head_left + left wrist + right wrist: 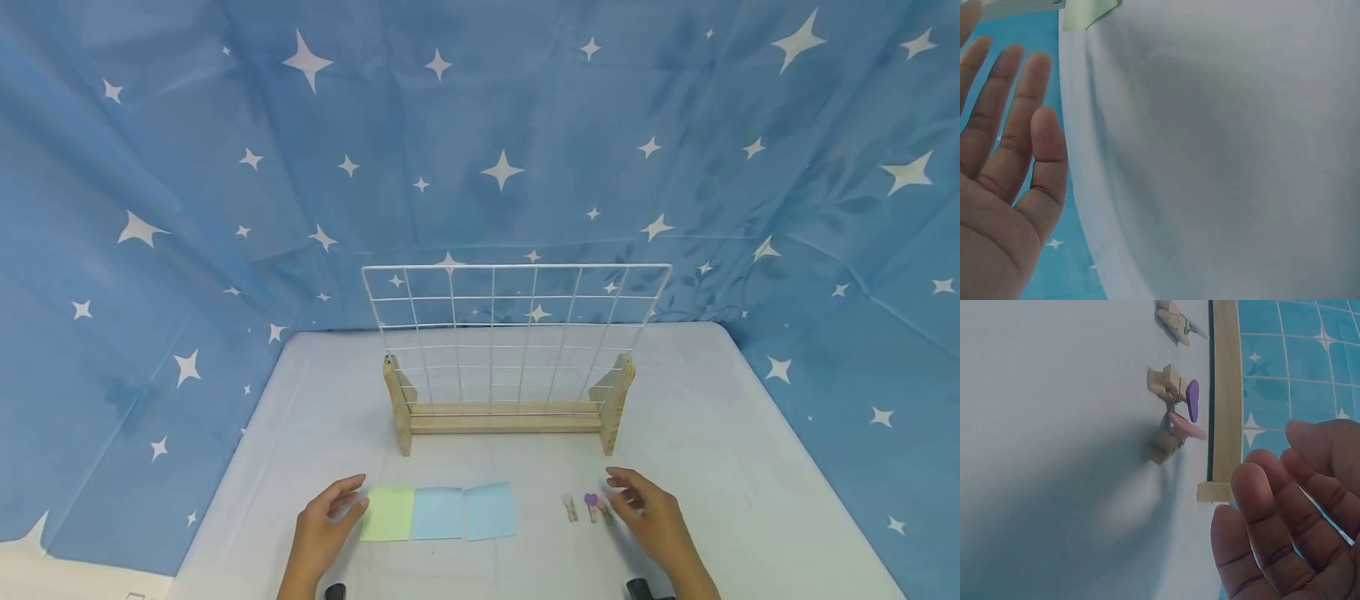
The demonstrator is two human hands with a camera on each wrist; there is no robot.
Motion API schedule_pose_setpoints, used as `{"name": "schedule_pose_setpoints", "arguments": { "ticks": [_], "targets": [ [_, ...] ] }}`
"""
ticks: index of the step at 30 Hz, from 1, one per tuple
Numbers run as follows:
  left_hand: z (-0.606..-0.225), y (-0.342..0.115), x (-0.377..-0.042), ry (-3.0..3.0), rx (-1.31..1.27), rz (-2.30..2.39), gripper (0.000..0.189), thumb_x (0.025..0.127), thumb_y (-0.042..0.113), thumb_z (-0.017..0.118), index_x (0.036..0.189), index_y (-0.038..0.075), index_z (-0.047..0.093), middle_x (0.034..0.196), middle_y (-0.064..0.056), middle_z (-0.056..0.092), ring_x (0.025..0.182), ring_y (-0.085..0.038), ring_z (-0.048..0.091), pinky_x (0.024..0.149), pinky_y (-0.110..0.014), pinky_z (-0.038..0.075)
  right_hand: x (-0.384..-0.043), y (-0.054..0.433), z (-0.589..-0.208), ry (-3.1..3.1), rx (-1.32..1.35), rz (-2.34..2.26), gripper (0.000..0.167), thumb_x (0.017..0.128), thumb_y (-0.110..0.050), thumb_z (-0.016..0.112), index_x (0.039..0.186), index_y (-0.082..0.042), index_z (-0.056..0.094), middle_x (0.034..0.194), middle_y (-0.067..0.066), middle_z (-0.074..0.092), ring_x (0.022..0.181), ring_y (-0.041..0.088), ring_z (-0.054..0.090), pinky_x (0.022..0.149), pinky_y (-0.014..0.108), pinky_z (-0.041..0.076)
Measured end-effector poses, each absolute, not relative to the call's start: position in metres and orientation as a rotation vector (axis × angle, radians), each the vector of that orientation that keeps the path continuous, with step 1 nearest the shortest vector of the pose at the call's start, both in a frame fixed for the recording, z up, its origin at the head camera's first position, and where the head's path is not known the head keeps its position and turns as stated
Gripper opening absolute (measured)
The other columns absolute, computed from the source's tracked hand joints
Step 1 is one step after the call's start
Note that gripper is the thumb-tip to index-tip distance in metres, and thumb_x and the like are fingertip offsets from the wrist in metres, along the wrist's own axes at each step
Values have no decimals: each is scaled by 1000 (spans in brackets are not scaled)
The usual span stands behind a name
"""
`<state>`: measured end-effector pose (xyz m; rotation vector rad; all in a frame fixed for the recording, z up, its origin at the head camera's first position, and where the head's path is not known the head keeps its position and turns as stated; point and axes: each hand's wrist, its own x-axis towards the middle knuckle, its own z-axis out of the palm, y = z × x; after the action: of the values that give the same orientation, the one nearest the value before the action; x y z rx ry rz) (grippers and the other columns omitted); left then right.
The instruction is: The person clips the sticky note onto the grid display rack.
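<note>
My left hand (324, 527) hovers with relaxed fingers at the left edge of a light green paper note (388, 514), holding nothing. Two light blue notes, one in the middle (438, 513) and one on the right (490, 512), lie in a row beside the green one. On the other side, my right hand (651, 518) is held loosely, its fingers free, just right of three small wooden clothespins. One clothespin has a purple heart (1192, 401), another a pink heart (1187, 426); the third clothespin (1173, 322) has a pale top in the head view.
Behind the notes and clothespins stands a white wire grid (517, 266) on a wooden base (506, 423) with two upright side pieces. A white cloth covers the table (720, 433). Blue curtains (502, 100) with white stars surround its back and sides.
</note>
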<state>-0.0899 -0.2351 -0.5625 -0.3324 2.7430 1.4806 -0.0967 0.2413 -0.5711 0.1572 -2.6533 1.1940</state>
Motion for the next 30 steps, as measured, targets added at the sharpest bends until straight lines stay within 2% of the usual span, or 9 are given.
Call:
{"name": "schedule_pose_setpoints", "arguments": {
  "ticks": [8,17,22,30],
  "targets": [
    [-564,-237,-95,2734,-376,1435,39,100,14,77,136,3,71,138,-19,71,121,-37,71,107,-61,54,-100,230,-569,-2732,66,1307,33,88,9,81,119,-2,77,108,7,80,86,8,70,77,25,62],
    [-565,-241,-101,2720,-472,1344,41,98,16,78,135,2,72,138,-22,71,117,-39,73,102,-66,54,-107,215,-569,-2814,-11,1373,27,90,1,83,116,-6,79,111,6,80,89,12,72,80,26,61],
    [-567,-242,-104,2713,-496,1328,42,96,16,80,134,0,72,135,-22,72,114,-39,75,102,-64,55,-110,211,-571,-2845,-24,1390,27,89,2,84,114,-8,80,107,5,80,83,10,70,74,24,60],
    [-570,-243,-108,2718,-471,1303,43,91,10,83,130,-2,73,127,-21,75,103,-34,77,96,-58,59,-113,207,-574,-2880,18,1305,28,84,2,88,109,-7,80,101,4,80,72,5,56,67,24,52]
  ]
}}
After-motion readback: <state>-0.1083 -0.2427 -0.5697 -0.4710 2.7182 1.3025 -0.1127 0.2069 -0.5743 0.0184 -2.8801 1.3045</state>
